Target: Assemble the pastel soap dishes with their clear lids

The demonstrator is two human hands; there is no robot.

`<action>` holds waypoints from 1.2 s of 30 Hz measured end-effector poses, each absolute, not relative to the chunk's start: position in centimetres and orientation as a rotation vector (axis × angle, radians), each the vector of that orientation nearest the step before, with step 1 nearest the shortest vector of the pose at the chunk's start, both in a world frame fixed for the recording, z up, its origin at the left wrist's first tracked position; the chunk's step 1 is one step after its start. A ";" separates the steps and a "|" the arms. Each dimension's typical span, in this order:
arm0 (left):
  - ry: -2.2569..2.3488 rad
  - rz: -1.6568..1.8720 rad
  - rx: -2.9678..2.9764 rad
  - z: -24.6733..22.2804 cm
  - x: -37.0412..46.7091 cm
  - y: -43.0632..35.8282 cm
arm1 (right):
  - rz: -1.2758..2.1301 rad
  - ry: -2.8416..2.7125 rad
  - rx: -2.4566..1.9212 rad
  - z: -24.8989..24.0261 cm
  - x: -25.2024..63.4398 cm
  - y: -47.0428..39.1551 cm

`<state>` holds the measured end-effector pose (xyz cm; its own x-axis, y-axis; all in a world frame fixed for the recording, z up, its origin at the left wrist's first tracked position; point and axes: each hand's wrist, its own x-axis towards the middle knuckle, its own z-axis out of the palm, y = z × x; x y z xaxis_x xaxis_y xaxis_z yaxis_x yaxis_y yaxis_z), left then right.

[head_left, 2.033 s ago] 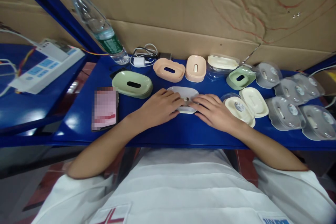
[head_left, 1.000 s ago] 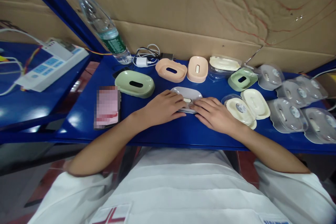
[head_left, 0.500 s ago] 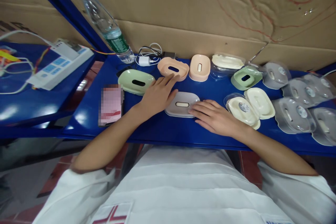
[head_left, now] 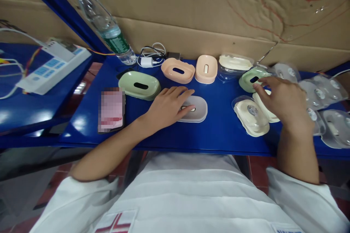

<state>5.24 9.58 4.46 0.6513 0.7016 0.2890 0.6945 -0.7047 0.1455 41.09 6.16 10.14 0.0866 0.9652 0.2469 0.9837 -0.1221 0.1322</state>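
A grey oval dish (head_left: 201,110) with a white slot piece lies on the blue table. Over its left part is my left hand (head_left: 167,108), fingers apart, thumb above the slot. My right hand (head_left: 284,96) reaches to the small green dish (head_left: 246,81) at the right, thumb and forefinger apart at its right edge; whether they touch it cannot be told. Beneath that hand a cream dish (head_left: 261,98) is partly hidden, beside another cream dish (head_left: 250,118) under a clear cover. Two peach dishes (head_left: 177,71) (head_left: 206,68) stand at the back, and a larger green dish (head_left: 139,84) is left of my left hand.
A phone (head_left: 111,111) lies at the left. Behind it stand a water bottle (head_left: 115,40) and a white charger (head_left: 147,62) with cables. Several covered grey dishes (head_left: 335,127) fill the right end. A power strip (head_left: 51,69) is at far left.
My right hand has left the grey dish and moved right to the small green dish. My left hand has shifted onto the grey dish, off the peach one.
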 end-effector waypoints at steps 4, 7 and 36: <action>1.190 0.478 2.859 4.3 5.3 9.5 | -0.237 -2.027 -2.419 10.0 42.5 5.9; 1.195 0.431 2.869 4.1 5.3 9.4 | 0.032 -2.173 -2.388 9.5 42.5 5.5; 0.773 0.656 2.239 0.7 7.6 6.7 | 0.118 -2.589 -0.938 4.3 32.6 3.0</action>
<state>7.64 6.70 0.72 0.6981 0.6770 0.2329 0.3399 -0.5997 0.7244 32.59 3.05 4.28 -0.7036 0.6319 0.3251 0.5998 0.7734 -0.2052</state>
